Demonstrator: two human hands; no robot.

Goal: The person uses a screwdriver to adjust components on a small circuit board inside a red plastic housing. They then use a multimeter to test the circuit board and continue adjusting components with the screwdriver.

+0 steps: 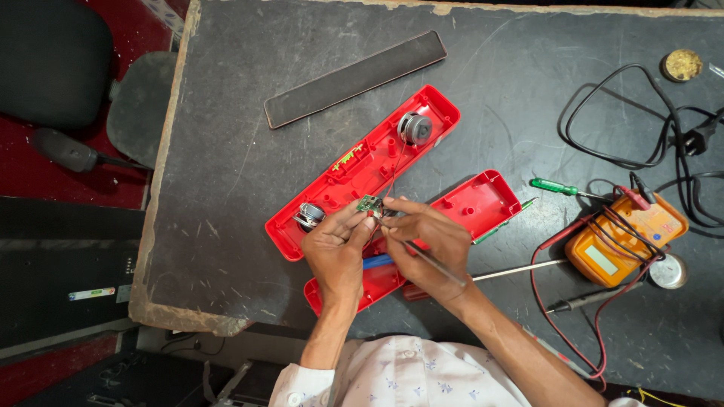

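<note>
My left hand point(335, 252) pinches a small green circuit board point(369, 203) by its lower edge. My right hand point(426, 245) touches the same board from the right and also grips a thin metal rod tool point(520, 269) that sticks out to the right. Both hands hover over two red plastic shell halves. The upper shell point(362, 169) holds two round speakers, one at the top right point(415, 127) and one at the lower left point(309, 215), with thin wires leading to the board. The lower shell point(483, 200) lies partly under my hands.
A long dark grille strip point(354, 78) lies at the back. To the right are a green-handled screwdriver point(554, 187), an orange multimeter point(626, 237) with red and black leads, tangled black cables point(641, 113) and a round tin point(682, 65). The dark table's left edge point(162, 188) drops off beside a chair.
</note>
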